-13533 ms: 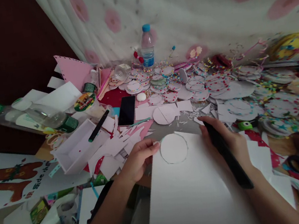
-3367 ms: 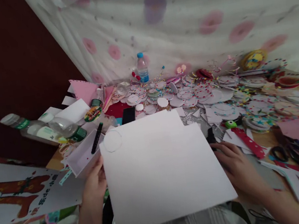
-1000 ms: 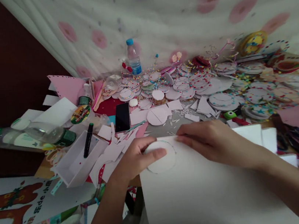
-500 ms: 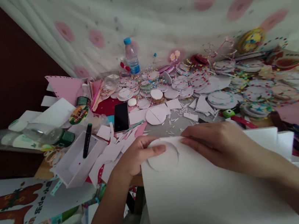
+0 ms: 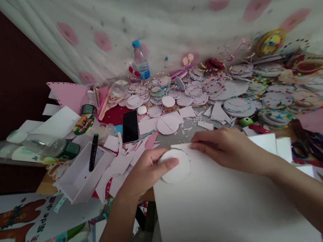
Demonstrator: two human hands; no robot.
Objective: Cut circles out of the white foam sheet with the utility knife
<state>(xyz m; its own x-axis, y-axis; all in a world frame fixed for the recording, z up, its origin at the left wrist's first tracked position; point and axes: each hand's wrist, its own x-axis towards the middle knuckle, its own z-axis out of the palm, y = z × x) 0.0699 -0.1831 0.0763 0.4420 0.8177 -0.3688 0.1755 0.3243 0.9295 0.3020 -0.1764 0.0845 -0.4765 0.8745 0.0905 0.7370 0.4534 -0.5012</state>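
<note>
A round white disc [image 5: 177,171] lies at the top left corner of a large white board [image 5: 216,209]. My left hand [image 5: 149,172] is closed on the disc, its thumb across the face and its fingers hidden behind. The top edge of the board is pinched between the thumb and fingers of my right hand [image 5: 225,148], just right of the disc. A dark line shows along part of the disc's rim. Beyond the hands, another white disc [image 5: 167,124] with a line across it rests among paper scraps.
A black phone [image 5: 130,126], a white box [image 5: 82,180] with a black marker [image 5: 94,152] and plastic bottles [image 5: 71,149] are at the left. Many decorated discs [image 5: 237,106] cover the back, near a water bottle [image 5: 141,61]. Scissors [image 5: 300,148] lie at the right.
The disc has separated somewhat from the surrounding board, and more of its upper rim shows. My right hand has shifted slightly left and up, and the board's right side has moved left.
</note>
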